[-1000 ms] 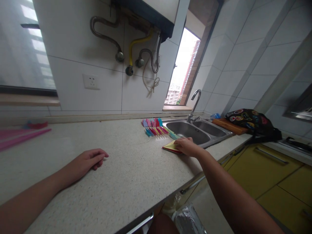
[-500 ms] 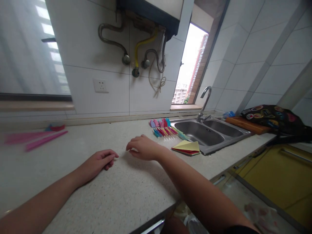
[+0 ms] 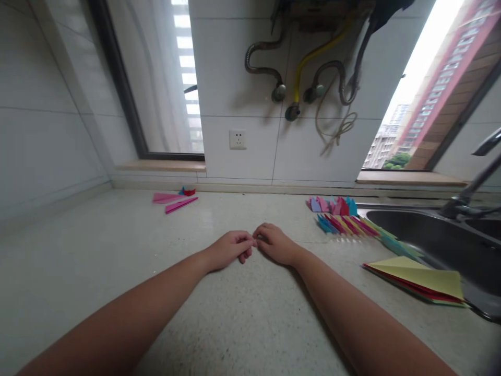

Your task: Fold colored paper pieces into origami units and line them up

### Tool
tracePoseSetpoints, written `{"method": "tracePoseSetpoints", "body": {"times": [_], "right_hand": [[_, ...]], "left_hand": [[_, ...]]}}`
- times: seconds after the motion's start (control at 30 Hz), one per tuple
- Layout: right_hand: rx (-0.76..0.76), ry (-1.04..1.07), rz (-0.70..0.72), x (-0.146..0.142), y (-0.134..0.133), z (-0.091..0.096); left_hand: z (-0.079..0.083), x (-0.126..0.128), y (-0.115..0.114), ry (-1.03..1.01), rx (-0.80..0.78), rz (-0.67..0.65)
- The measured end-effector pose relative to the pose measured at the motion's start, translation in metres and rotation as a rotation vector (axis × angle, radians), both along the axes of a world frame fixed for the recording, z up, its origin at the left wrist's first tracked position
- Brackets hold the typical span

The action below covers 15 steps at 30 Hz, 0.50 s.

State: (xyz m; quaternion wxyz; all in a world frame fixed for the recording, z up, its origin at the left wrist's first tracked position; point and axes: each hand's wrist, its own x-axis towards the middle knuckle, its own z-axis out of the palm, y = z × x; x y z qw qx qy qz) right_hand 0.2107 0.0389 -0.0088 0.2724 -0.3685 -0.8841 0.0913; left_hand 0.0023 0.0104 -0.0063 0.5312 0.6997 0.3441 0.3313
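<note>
My left hand (image 3: 231,246) rests on the speckled white countertop (image 3: 242,324), its fingers loosely curled and its thumb against them, with nothing visible in it. Just to its right lies my right hand (image 3: 277,243), palm down, fingers bent with a gap between them and the thumb. It holds nothing that I can see. The fingertips of both hands meet or nearly meet. On the left at the back are folded pink paper strips (image 3: 181,204) and a small red and blue folded paper piece (image 3: 188,191). Neither hand touches any paper.
Small coloured paper folds (image 3: 332,205) stand in a row at the back right, with thin folded papers (image 3: 348,224) before them. A stack of yellow, red and green folded paper (image 3: 418,279) lies beside the steel sink (image 3: 407,222). A faucet (image 3: 465,198) rises behind it.
The view has swung left. My right hand has come over to my left hand, closing the gap between them. The papers lie as before.
</note>
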Motion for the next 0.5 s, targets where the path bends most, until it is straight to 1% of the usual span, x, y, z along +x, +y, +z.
{"method": "tracePoseSetpoints", "body": {"times": [0.1,0.2,0.27,0.33,0.37,0.4,0.5], "right_hand": [[-0.006,-0.006,-0.016,-0.001,0.002,0.000],[-0.011,-0.026,-0.032,-0.003,0.005,-0.002],[-0.015,-0.039,-0.049,-0.004,0.007,-0.003],[-0.015,-0.049,-0.051,-0.004,0.008,-0.003],[-0.013,-0.051,-0.049,-0.005,0.008,-0.003],[-0.009,-0.050,-0.046,-0.005,0.009,-0.003],[0.004,-0.042,-0.040,-0.005,0.011,-0.003]], "left_hand": [[0.005,-0.009,0.007,0.091,0.117,0.071],[0.013,-0.029,0.024,0.137,0.204,0.224],[0.020,-0.050,0.041,0.219,0.304,0.323],[0.028,-0.075,0.062,0.334,0.407,0.476],[0.032,-0.088,0.073,0.416,0.426,0.563],[0.035,-0.102,0.084,0.458,0.423,0.618],[0.043,-0.143,0.114,0.570,0.403,0.737]]}}
